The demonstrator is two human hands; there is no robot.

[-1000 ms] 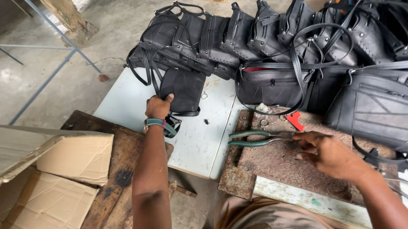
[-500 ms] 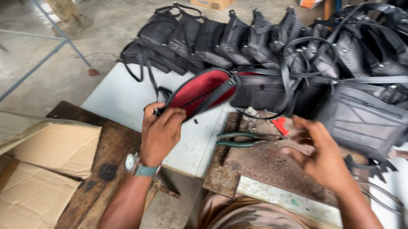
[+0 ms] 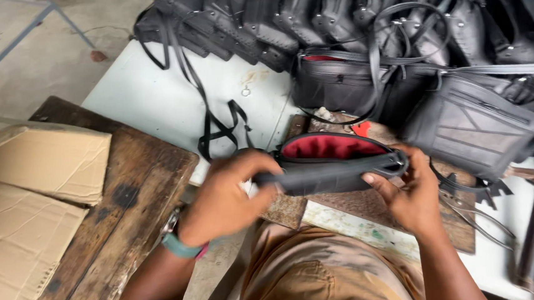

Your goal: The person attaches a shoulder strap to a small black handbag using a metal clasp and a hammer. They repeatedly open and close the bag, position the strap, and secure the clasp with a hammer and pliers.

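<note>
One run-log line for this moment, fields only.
left hand: grips black bag, left end | right hand: grips its right end | bag: open, red lining up | behind: row of black bags

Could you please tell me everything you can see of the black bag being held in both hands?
The bag is small, black and looks like leather, with a red lining showing through its open top. It lies on its side, long edge level, held above the bench in front of the row of bags. The left hand grips its left end; the right hand holds its right end.
</note>
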